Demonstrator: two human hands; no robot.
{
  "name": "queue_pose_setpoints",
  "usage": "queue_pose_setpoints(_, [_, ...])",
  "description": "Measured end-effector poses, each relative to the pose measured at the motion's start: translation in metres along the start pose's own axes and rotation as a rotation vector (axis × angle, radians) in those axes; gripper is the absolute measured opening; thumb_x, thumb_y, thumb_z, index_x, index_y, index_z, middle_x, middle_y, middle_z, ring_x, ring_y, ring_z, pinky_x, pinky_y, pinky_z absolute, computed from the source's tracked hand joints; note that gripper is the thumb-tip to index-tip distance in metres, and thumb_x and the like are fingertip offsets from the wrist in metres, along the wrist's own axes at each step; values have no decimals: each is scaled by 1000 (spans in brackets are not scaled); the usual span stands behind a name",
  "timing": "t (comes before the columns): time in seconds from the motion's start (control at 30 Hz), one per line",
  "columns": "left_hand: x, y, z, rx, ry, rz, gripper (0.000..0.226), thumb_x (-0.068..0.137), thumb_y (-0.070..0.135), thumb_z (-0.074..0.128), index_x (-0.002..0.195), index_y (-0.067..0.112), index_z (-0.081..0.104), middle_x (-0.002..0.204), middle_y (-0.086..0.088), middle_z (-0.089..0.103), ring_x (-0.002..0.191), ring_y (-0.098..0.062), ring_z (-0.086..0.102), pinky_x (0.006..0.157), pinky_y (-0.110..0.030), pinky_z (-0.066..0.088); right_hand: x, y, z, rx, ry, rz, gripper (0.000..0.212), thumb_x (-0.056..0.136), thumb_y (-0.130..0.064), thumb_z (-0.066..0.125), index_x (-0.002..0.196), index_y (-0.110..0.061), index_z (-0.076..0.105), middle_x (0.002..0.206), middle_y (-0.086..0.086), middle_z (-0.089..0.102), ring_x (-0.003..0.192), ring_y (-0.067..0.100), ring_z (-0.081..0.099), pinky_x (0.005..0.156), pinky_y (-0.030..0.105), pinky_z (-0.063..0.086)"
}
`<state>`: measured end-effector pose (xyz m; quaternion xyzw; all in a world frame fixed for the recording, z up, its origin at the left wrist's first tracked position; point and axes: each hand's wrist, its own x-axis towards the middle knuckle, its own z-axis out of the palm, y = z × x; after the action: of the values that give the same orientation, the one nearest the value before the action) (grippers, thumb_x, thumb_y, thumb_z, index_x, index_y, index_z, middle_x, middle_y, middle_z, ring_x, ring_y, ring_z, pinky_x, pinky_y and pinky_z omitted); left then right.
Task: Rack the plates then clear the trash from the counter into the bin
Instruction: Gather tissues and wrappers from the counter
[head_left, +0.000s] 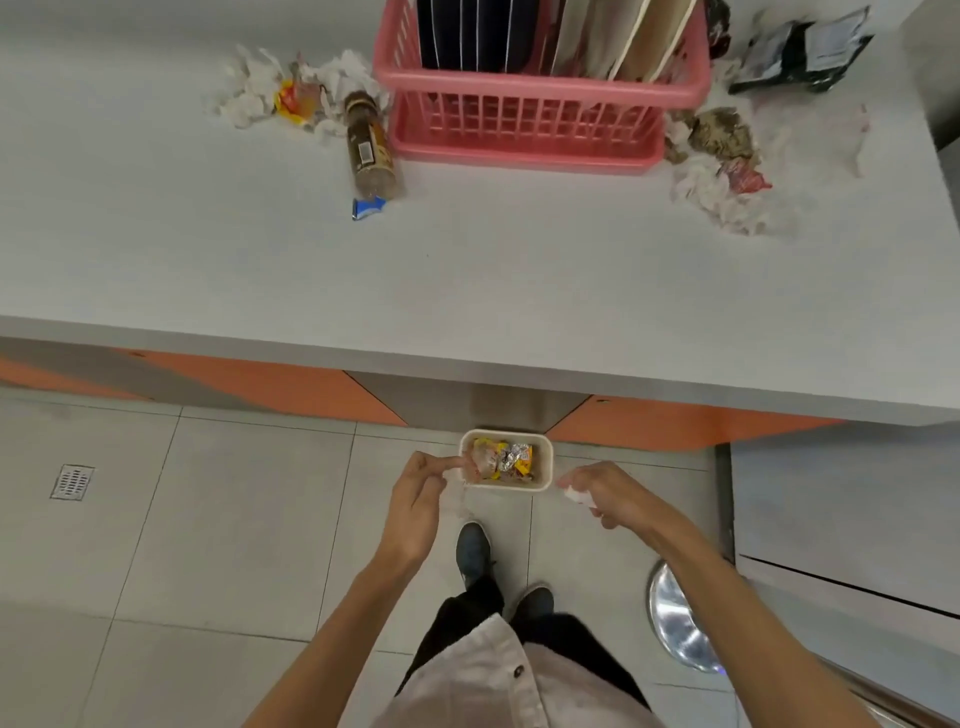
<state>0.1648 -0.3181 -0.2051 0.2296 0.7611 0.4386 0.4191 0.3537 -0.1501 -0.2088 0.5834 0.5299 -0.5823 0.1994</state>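
Observation:
A small cream bin (545, 467) stands on the floor below the counter edge, with foil and coloured wrappers inside. My left hand (418, 499) is at the bin's left rim, pinching a clear crumpled plastic scrap (460, 480). To the right of the bin, my right hand (610, 493) grips a white tissue scrap (574, 494). On the counter, a pink rack (540, 135) holds several plates upright. Left of the rack lie crumpled tissues (249, 96), a lying brown bottle (370, 148) and a blue wrapper (368, 208). Right of the rack sits more tissue and wrapper trash (722, 166) and a black packet (800, 54).
The white counter (467, 280) has orange cabinet fronts below. A floor drain (72, 482) is at the left. A shiny metal lid (680, 623) lies on the floor at the right, beside a grey unit. My shoes (474, 551) stand just behind the bin.

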Motion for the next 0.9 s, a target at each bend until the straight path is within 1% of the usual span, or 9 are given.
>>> queue_pose_setpoints(0.17, [14,-40,25,238,-147,-7,58,92,-16,36,107,30,69,95,0,51,91,-9,51,77,-6,36,38,48,2,81,69,26,15,96,-18,46,93,-6,53,84,11,43,65,19,36,54,26,24])
queue_pose_setpoints(0.23, [26,-60,39,322,-152,11,55,91,-15,45,115,29,66,98,-1,57,91,-9,55,78,-6,43,61,72,4,107,81,-18,20,94,-6,45,92,10,57,84,11,42,66,19,36,55,26,25])
queue_pose_setpoints(0.27, [33,-71,48,336,-138,12,55,90,-15,50,119,30,64,97,-1,60,88,-11,58,79,-10,47,74,85,7,101,96,-57,25,92,-1,45,99,20,57,86,11,44,70,20,40,58,26,28])
queue_pose_setpoints(0.33, [49,-94,66,329,-108,-28,57,87,-10,60,126,32,57,91,0,65,82,-14,62,77,-16,53,102,109,13,64,149,-123,33,91,3,48,121,13,59,104,10,58,88,23,53,71,27,41])
queue_pose_setpoints(0.4, [69,-122,86,303,-67,-71,52,84,-6,67,119,30,55,84,1,67,74,-10,63,70,-15,52,135,130,22,77,225,-186,34,87,2,56,119,-2,66,114,7,62,101,23,59,81,33,50])
queue_pose_setpoints(0.5, [104,-175,106,320,-28,-109,25,79,-2,75,92,17,65,75,2,69,65,-6,64,68,-21,52,191,148,44,117,267,-268,19,80,-1,70,97,-9,69,91,1,64,85,21,61,78,39,55])
queue_pose_setpoints(0.63, [150,-241,130,486,-123,-59,13,76,6,80,78,14,69,82,2,72,78,-12,67,71,-19,49,265,168,69,124,279,-349,19,73,3,77,90,-4,74,85,2,66,79,16,59,64,11,42])
queue_pose_setpoints(0.7, [180,-267,141,522,-147,-1,15,75,8,81,77,15,68,84,0,72,80,-14,66,74,-21,48,309,172,78,126,293,-387,19,73,3,76,91,-3,75,85,2,67,80,14,59,62,4,38])
queue_pose_setpoints(0.9, [261,-366,186,537,-91,13,20,84,13,74,104,7,73,96,-11,73,83,-18,64,67,-7,39,415,193,105,11,350,-347,30,74,-11,77,103,-11,73,102,7,70,89,18,63,70,18,41])
